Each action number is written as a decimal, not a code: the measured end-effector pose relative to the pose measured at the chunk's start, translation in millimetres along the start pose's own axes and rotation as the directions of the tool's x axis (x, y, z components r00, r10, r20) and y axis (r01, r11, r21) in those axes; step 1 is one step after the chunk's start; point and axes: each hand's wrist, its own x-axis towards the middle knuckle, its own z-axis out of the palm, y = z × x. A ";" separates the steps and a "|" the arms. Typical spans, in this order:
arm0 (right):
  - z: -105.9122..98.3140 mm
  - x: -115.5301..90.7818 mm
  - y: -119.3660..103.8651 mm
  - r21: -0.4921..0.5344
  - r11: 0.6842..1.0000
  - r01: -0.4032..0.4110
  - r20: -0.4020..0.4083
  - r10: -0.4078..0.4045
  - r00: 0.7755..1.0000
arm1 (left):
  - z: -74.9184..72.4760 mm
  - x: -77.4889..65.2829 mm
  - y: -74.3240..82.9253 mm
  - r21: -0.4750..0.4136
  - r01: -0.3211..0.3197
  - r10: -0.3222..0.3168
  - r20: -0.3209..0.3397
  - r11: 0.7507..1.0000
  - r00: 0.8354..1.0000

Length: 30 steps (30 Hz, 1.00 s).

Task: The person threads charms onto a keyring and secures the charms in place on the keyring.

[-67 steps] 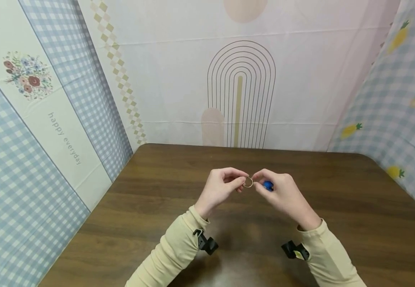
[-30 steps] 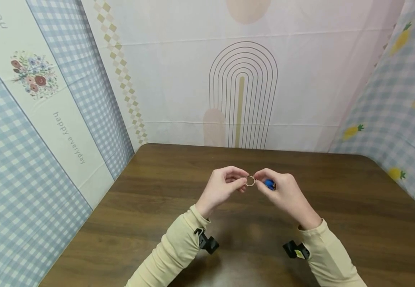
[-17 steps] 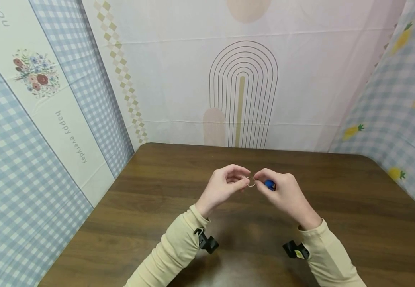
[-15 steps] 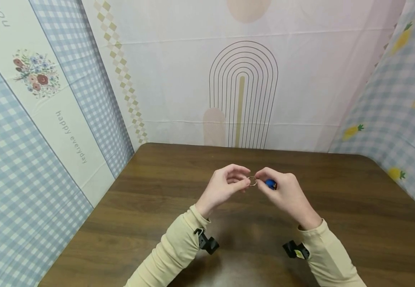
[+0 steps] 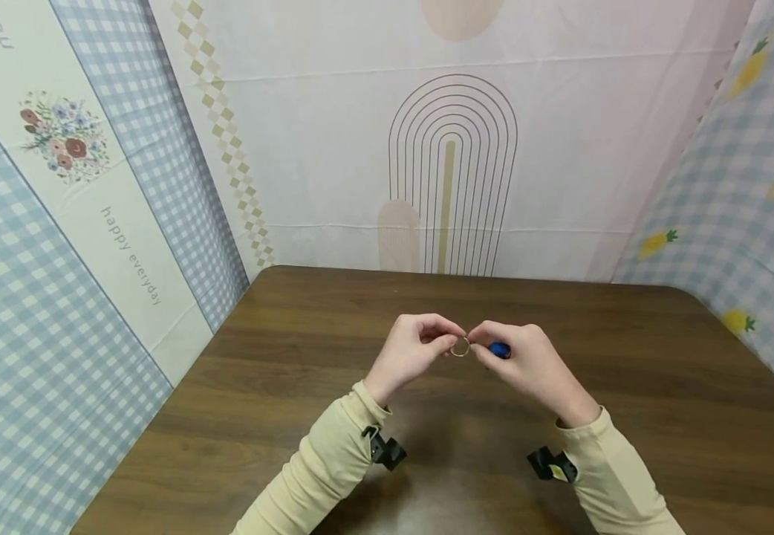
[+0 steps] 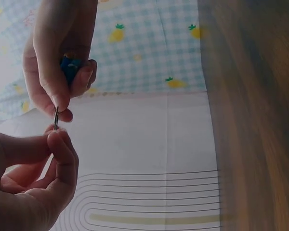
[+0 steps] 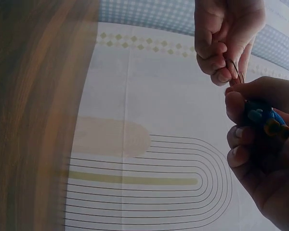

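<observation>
Above the table, my left hand (image 5: 408, 351) pinches a thin metal split ring (image 5: 460, 356) between thumb and forefinger. From the other side, the thumb and forefinger of my right hand (image 5: 526, 360) pinch the ring's right edge. A small blue trinket (image 5: 499, 349) sits inside the curl of the right hand, partly covered by fingers. The right wrist view shows the trinket (image 7: 262, 115) as a glossy blue piece with a yellow-orange bit; its full shape is hidden. Edge-on in the left wrist view, the ring (image 6: 56, 118) bridges both hands' fingertips.
The brown wooden table (image 5: 280, 438) stretches below both hands. Behind it hangs a pale printed cloth (image 5: 320, 163), with blue checked cloths (image 5: 748, 223) at the sides. A black wrist camera (image 5: 387, 452) sits on each sleeve.
Both hands have shifted slightly left and down with the ring. My left forefinger, lifted a little off the ring half a second ago, has come down against the thumb on it.
</observation>
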 end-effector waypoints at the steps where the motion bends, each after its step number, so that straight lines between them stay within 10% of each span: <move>1: -0.1 0.0 0.3 -0.002 1.000 0.005 -0.004 -0.005 1.000 | 0.1 0.1 0.3 -0.001 0.003 -0.003 0.011 1.000 1.000; 13: -0.1 3.2 8.2 0.028 0.999 0.026 -0.129 -0.023 0.991 | 5.5 4.6 1.1 -0.179 0.062 -0.065 -0.016 0.982 0.998; 23: 0.1 2.5 6.8 0.004 1.000 0.020 -0.051 -0.020 0.999 | 0.1 3.1 1.8 -0.101 0.049 -0.049 -0.004 0.994 0.999; 30: 1.8 2.0 4.9 0.013 1.000 0.015 -0.162 -0.013 0.987 | 1.6 2.1 3.0 -0.164 0.058 -0.059 0.000 0.985 0.998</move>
